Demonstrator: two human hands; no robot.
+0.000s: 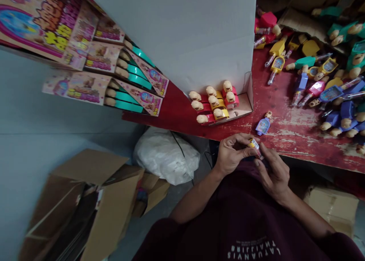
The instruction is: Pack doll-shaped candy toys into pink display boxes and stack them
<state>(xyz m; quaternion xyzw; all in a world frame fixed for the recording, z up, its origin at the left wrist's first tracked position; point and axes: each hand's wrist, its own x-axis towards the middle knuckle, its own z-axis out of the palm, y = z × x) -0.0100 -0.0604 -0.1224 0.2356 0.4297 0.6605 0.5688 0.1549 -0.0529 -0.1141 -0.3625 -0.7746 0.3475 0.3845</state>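
Head view: one small tube (254,144), yellow at the end, with a white barcode label, held above the near edge of the table and partly covered by fingers. Left hand (235,151): thumb and fingers pinched on the tube. Right hand (274,173): half curled, thumb and fingertips at the tube's lower end; whether they grip or merely touch, cannot tell. One purple toy (262,126) with a tan animal head, lying on the table just beyond the hands. One red table (296,133), paint worn to pale patches. One shallow open carton (245,106), left of the purple toy, holding red and yellow toys (219,113) in rows, tan heads up, with bare floor at its right end. One large pale panel (205,37), rising behind the carton and blocking sight of the table beyond. Several printed display boxes (94,88), stacked at left, with green toys (138,80) showing. One loose heap of toys (327,82) at right, yellow, red, green, blue and purple, some with clear tubes attached, a strip of brown cardboard (302,25) lying among them. Below the table: one white plastic sack (165,154); one large open cardboard box (111,211), lower left; one tan box (332,208), lower right, partly hidden by the right arm.
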